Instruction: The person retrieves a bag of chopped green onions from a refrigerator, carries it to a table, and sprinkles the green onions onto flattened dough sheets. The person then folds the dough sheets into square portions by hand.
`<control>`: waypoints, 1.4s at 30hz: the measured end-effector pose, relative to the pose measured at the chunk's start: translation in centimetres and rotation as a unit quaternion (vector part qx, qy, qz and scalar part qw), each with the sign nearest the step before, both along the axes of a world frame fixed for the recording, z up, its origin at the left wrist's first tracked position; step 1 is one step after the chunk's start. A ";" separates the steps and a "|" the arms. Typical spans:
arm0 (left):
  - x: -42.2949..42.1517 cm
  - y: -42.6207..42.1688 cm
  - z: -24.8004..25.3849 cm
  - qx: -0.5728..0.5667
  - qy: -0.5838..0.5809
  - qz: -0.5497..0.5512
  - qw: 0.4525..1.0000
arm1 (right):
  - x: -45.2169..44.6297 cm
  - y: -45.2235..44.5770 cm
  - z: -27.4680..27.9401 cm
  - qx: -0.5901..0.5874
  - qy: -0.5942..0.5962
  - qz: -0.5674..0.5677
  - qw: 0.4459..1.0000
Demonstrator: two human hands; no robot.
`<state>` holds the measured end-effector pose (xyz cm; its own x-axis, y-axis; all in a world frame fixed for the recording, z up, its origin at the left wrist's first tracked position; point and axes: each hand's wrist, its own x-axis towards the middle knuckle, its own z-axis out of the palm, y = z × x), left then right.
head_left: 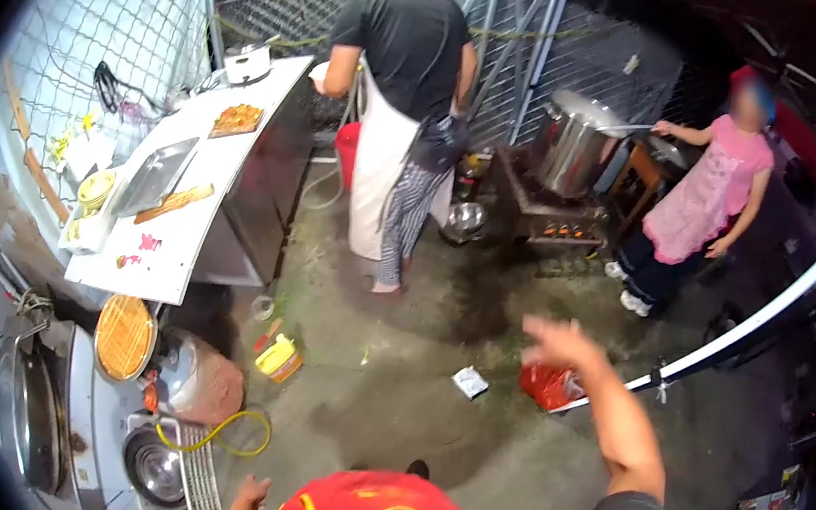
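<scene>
My right hand (559, 345) is stretched out in front of me over the floor, somewhat blurred, its fingers apart and nothing in them. Just beyond it in the picture lies a red plastic bag (546, 386). Low at my left side, my left hand (252, 491) is partly seen and small; its fingers look loosely curled, and whether it holds anything cannot be made out. The hand is nearest to a white rack (202, 473) with a metal bowl (155, 464). A red apron (381, 494) with yellow edging covers my front.
A person in a white apron (377, 171) stands by a white table (166, 258). Another person in a pink apron (687, 211) reaches toward a large pot (573, 153) on a lit stove (558, 217). On the floor are a yellow container (278, 356) and a white packet (470, 382).
</scene>
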<state>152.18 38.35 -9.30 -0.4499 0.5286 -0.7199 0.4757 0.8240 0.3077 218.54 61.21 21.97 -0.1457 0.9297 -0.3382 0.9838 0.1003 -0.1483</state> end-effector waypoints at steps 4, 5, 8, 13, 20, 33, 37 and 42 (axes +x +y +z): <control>-2.2 1.0 -6.4 -0.031 -0.055 -0.020 0.998 | 3.7 6.5 9.1 0.355 0.154 -0.114 0.915; 1.3 4.3 -2.6 -0.005 -0.084 0.052 0.995 | 6.1 6.1 7.5 0.327 0.074 -0.154 0.929; 5.3 10.3 -1.1 0.012 -0.151 0.055 0.987 | 8.5 2.5 1.5 0.134 -0.025 -0.106 0.985; 8.5 17.4 -3.2 0.024 -0.158 -0.033 0.987 | 6.8 -0.9 -6.9 -0.055 0.199 -0.040 0.978; 20.0 24.7 -1.3 0.109 -0.227 -0.124 0.960 | 10.1 -0.2 -5.8 -0.077 0.111 -0.152 0.979; 49.7 32.0 6.6 0.152 -0.201 -0.432 0.866 | 30.2 1.7 -13.9 -0.048 0.117 -0.137 0.982; 53.7 34.8 6.5 0.211 -0.134 -0.492 0.834 | 28.5 7.2 -13.1 0.182 0.185 -0.024 0.965; 50.3 37.4 9.6 0.177 -0.113 -0.370 0.905 | 25.3 13.4 -4.6 0.347 0.248 -0.048 0.903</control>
<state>202.53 75.74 0.34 0.2580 0.8405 -0.4765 0.7491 0.1374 0.6480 243.79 74.65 17.36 -0.0266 0.9090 0.4159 0.8229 0.2561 -0.5072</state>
